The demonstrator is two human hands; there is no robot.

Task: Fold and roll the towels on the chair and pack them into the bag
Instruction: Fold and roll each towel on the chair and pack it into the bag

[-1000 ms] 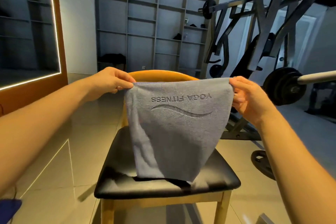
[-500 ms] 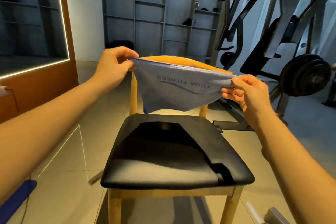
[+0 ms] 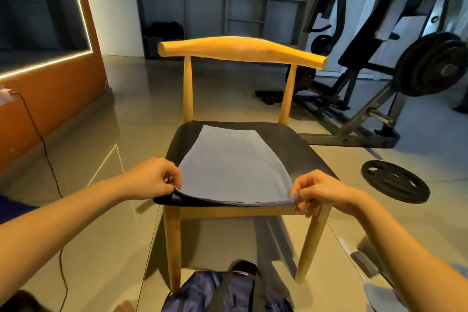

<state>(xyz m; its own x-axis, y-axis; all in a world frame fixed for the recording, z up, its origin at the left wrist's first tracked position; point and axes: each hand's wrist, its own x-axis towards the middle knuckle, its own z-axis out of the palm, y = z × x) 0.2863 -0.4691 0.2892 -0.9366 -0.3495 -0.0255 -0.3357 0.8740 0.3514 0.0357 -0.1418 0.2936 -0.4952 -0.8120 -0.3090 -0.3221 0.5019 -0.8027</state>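
A grey-blue towel lies spread flat on the black seat of a wooden chair. My left hand pinches the towel's near left corner at the seat's front edge. My right hand pinches the near right corner. The near edge of the towel is lifted slightly off the seat between both hands. A dark blue bag sits on the floor in front of the chair, at the bottom of the view.
A weight plate lies on the tiled floor right of the chair, with a barbell rack behind it. A black cable runs along the floor at left. Another pale blue cloth shows at bottom right.
The towel went from hanging in the air in front of the chair back to lying flat on the seat. Both hands came down and toward me, still holding its corners.
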